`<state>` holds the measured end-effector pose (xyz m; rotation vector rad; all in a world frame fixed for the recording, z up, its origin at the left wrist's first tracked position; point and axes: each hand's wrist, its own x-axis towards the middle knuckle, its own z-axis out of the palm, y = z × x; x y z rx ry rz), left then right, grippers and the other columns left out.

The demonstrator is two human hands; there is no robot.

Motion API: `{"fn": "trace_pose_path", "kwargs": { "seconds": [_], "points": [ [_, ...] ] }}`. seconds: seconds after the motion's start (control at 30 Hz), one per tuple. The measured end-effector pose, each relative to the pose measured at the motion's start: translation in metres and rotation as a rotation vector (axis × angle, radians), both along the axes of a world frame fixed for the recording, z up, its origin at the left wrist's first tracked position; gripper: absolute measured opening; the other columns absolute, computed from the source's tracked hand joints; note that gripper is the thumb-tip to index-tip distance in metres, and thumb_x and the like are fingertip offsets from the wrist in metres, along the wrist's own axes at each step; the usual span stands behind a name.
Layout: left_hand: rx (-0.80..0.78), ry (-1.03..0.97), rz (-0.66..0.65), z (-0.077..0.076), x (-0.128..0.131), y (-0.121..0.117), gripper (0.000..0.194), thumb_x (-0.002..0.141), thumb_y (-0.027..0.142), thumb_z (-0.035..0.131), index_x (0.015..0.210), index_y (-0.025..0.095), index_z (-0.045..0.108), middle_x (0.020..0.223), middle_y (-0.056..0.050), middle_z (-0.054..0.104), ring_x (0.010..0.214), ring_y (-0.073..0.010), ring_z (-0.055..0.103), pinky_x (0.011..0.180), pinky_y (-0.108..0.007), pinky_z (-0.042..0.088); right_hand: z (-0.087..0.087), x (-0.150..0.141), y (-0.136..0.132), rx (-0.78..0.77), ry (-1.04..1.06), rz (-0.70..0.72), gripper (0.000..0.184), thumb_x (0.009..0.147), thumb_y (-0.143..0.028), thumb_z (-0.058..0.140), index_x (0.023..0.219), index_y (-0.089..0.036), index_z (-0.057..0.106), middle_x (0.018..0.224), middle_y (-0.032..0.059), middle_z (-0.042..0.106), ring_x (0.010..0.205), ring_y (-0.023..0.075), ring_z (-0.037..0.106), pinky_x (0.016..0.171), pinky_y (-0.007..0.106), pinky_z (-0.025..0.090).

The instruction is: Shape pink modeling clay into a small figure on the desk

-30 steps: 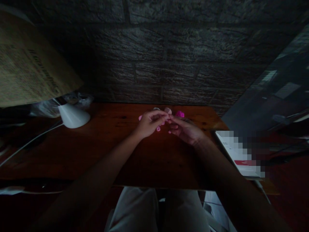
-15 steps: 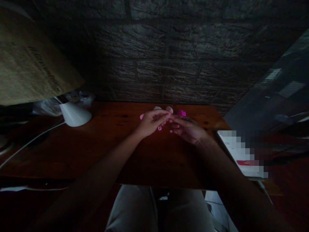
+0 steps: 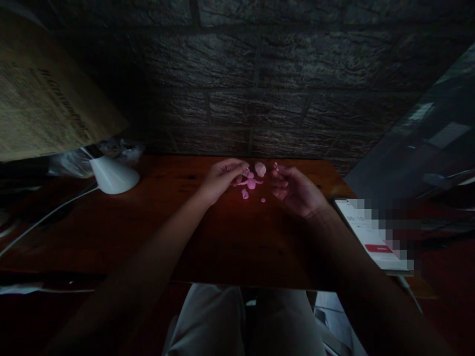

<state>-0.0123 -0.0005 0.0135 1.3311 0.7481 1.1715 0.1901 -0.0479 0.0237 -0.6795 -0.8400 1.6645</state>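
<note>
My left hand [image 3: 225,179] is above the tabletop, thumb and fingers pinched together; whatever lies between their tips is too dim to name. Across from it, my right hand [image 3: 293,188] pinches a small piece of pink modelling clay [image 3: 276,167] between thumb and forefinger. Between the hands lies a small pink clay figure [image 3: 251,184] with a round head and two arms spread sideways. A pale pink clay lump [image 3: 261,169] rests behind it. Nearer to me are a pink clay bit [image 3: 245,194] and a tiny pink ball [image 3: 263,200].
A white cone-shaped lamp base [image 3: 114,177] with a cable stands on the wooden table [image 3: 148,222] at left, under a large brown paper shade [image 3: 55,104]. At right lies a tablet-like screen [image 3: 365,232], partly pixelated. A brick wall [image 3: 230,74] rises behind.
My hands were together at the fingertips and have now moved apart, the right one carrying a pink clay piece. The clay figure between them has come into view; the magenta lump is now hidden.
</note>
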Motion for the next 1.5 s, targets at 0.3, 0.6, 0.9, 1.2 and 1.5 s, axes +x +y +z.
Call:
{"fn": "trace_pose_path", "kwargs": {
  "seconds": [0.3, 0.6, 0.9, 1.2, 1.5],
  "points": [
    [0.409, 0.599, -0.225, -0.01, -0.021, 0.008, 0.007, 0.085, 0.022, 0.073, 0.082, 0.019, 0.078, 0.081, -0.005, 0.08, 0.071, -0.0146, 0.07, 0.072, -0.027, 0.054, -0.003, -0.001, 0.0, 0.086, -0.131, -0.014, 0.026, 0.073, -0.037, 0.091, 0.091, -0.025, 0.077, 0.08, -0.0045, 0.065, 0.054, 0.0047, 0.037, 0.045, 0.017, 0.034],
    [0.499, 0.838, -0.105, -0.02, -0.011, 0.007, 0.005, 0.08, 0.018, 0.074, 0.078, 0.02, 0.078, 0.078, -0.002, 0.078, 0.064, -0.0125, 0.063, 0.065, -0.026, 0.045, -0.007, -0.002, 0.001, 0.06, -0.196, -0.044, 0.032, 0.061, -0.037, 0.098, 0.085, -0.024, 0.08, 0.08, -0.0021, 0.069, 0.057, 0.0056, 0.037, 0.047, 0.018, 0.032],
    [0.565, 0.828, -0.072, -0.014, -0.01, 0.002, 0.014, 0.088, 0.022, 0.066, 0.082, 0.021, 0.079, 0.082, -0.003, 0.078, 0.071, -0.0148, 0.065, 0.068, -0.027, 0.047, -0.01, -0.002, 0.001, 0.066, -0.219, -0.026, 0.026, 0.069, -0.042, 0.092, 0.083, -0.024, 0.08, 0.082, -0.0008, 0.068, 0.056, 0.0063, 0.038, 0.05, 0.02, 0.043],
    [0.612, 0.883, -0.064, -0.015, -0.011, 0.001, 0.015, 0.087, 0.016, 0.066, 0.086, 0.022, 0.079, 0.086, -0.003, 0.079, 0.073, -0.0151, 0.067, 0.071, -0.028, 0.048, -0.01, -0.003, 0.0, 0.059, -0.247, -0.015, 0.029, 0.064, -0.037, 0.095, 0.087, -0.026, 0.081, 0.089, 0.0013, 0.074, 0.058, 0.0081, 0.041, 0.053, 0.022, 0.047],
    [0.595, 0.87, -0.125, -0.014, -0.009, 0.0, 0.01, 0.085, 0.017, 0.071, 0.086, 0.022, 0.08, 0.093, -0.004, 0.079, 0.085, -0.0186, 0.072, 0.085, -0.034, 0.051, -0.013, -0.005, 0.001, 0.058, -0.278, -0.012, 0.03, 0.061, -0.04, 0.097, 0.081, -0.024, 0.081, 0.069, -0.0035, 0.062, 0.056, 0.0069, 0.036, 0.052, 0.021, 0.041]
  ]
}}
